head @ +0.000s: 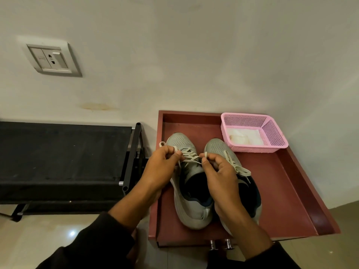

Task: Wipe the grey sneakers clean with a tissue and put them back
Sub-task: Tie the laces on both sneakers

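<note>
Nearest us: dark sleeves (108, 237), both forearms reaching to 12 o'clock. Red tray top (287, 191) carries grey sneakers (186, 193) side by side at centre. Pink basket (272, 133) at 1 o'clock holds tissue (246, 137). Left hand (161, 167) and right hand (219, 171): fingers pinched on laces (189, 155) of left-side sneaker. Risk, we judge: a hard pull may drag sneaker or tighten knot; tissue not in hand.

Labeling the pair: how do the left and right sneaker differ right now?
The left sneaker has both hands on its laces: left hand and right hand each pinch a lace. The right sneaker's laces lie loose, untouched. The left sneaker shows almost fully; the right sneaker is partly hidden behind the right forearm. Both are grey mesh, toes toward the wall, on the red tray.
</note>
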The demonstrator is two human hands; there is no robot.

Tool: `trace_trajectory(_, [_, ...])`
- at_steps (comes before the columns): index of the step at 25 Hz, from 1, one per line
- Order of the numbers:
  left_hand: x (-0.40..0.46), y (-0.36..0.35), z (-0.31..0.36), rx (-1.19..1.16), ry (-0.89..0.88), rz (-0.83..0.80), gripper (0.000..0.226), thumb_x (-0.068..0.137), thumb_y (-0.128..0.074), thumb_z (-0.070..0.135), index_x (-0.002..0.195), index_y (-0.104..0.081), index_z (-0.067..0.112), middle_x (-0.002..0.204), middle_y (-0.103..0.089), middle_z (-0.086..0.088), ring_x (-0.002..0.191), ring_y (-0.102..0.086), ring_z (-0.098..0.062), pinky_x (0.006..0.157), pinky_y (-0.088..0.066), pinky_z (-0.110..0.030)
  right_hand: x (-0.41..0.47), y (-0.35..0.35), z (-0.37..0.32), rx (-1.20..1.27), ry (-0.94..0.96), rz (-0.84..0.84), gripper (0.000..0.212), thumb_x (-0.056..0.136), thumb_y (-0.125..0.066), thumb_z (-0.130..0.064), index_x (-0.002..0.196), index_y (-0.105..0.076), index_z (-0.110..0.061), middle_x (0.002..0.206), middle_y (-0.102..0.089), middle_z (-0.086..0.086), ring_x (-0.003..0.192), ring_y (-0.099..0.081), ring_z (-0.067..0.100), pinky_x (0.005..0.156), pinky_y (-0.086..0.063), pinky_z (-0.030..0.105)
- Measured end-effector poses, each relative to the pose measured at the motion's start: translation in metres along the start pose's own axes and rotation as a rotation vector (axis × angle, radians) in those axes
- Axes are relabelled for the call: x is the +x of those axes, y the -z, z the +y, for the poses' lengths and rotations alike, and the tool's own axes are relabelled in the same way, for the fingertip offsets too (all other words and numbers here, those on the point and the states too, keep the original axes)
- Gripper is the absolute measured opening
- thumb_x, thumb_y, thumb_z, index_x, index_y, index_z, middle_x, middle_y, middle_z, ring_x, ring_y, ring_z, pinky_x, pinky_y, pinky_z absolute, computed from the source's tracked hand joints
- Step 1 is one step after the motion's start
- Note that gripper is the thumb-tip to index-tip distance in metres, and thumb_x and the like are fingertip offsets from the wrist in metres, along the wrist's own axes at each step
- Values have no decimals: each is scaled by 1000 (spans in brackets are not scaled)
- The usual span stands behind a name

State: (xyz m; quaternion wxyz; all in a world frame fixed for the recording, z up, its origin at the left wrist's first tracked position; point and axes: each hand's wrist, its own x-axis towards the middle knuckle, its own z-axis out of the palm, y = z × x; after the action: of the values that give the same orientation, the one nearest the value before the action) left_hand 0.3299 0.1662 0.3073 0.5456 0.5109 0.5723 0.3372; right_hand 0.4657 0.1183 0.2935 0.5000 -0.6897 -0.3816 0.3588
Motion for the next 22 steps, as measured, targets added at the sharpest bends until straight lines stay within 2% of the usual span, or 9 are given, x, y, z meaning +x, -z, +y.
trace_trajectory(3, [2, 1, -3, 97, -74, 47, 24, 102, -51, 30, 87, -65, 18, 86, -77, 9, 92, -71, -14, 89, -57, -47, -3, 1, -4, 42, 31, 15, 18, 94, -63, -11, 107, -67, -23, 100, -75, -10, 97, -68, -1, 94, -55, 33])
trace_trajectory(7, [-2, 1, -1, 136, -134, 119, 23, 102, -49, 36, 87, -62, 25, 83, -76, 15, 86, -71, -9, 86, -57, -48, -7, 5, -11, 139, 52, -52, 51, 91, -62, 2, 130, -54, -31, 106, -73, -12, 101, -66, -5, 82, -55, 17])
trace_trajectory(8, [-3, 1, 0, 122, -131, 121, 22, 102, -49, 36, 88, -62, 25, 82, -76, 15, 86, -72, -9, 86, -57, -48, -8, 5, -12, 163, 79, -44, 58, 90, -62, 5, 135, -50, -31, 108, -72, -9, 104, -66, -2, 84, -54, 17])
trace_trajectory(12, [-1, 3, 0, 126, -126, 130, 19, 101, -50, 37, 91, -63, 28, 79, -75, 13, 81, -70, -8, 84, -58, -46, -8, 3, -16, 359, 122, -94, 77, 90, -58, 14, 144, -37, -36, 122, -68, 7, 105, -70, 19, 92, -55, 33])
trace_trajectory(14, [-2, 3, 2, 143, -134, 144, 18, 101, -50, 37, 93, -63, 27, 77, -75, 12, 73, -68, -6, 76, -57, -40, -6, 5, -17, 376, 129, -107, 94, 89, -57, 16, 149, -21, -46, 134, -60, 3, 98, -72, 22, 85, -57, 33])
trace_trajectory(16, [-4, 3, 2, 120, -149, 172, 19, 102, -50, 36, 92, -63, 26, 75, -74, 10, 67, -66, -6, 70, -55, -36, -5, 8, -19, 276, 201, -107, 109, 85, -59, 18, 149, -9, -54, 145, -47, -5, 87, -74, 21, 79, -58, 30])
trace_trajectory(18, [-6, 3, 3, 112, -166, 190, 18, 101, -51, 35, 92, -63, 26, 74, -74, 10, 67, -67, -6, 70, -56, -35, -5, 9, -20, 159, 299, -123, 108, 85, -61, 16, 151, -8, -52, 150, -41, -10, 80, -74, 20, 81, -59, 32])
trace_trajectory(19, [-6, 3, 3, 115, -179, 184, 17, 101, -52, 35, 93, -64, 27, 74, -75, 10, 69, -69, -5, 72, -57, -35, -4, 8, -20, 142, 334, -127, 103, 86, -62, 14, 153, -12, -46, 149, -43, -10, 83, -73, 20, 83, -59, 34])
trace_trajectory(22, [-9, -1, 5, 143, -253, 115, 12, 99, -57, 33, 97, -68, 28, 75, -74, 10, 73, -70, 1, 75, -58, -30, 1, 9, -23, 142, 390, -122, 79, 90, -62, 5, 152, -28, -29, 141, -54, -9, 105, -69, 16, 95, -55, 39])
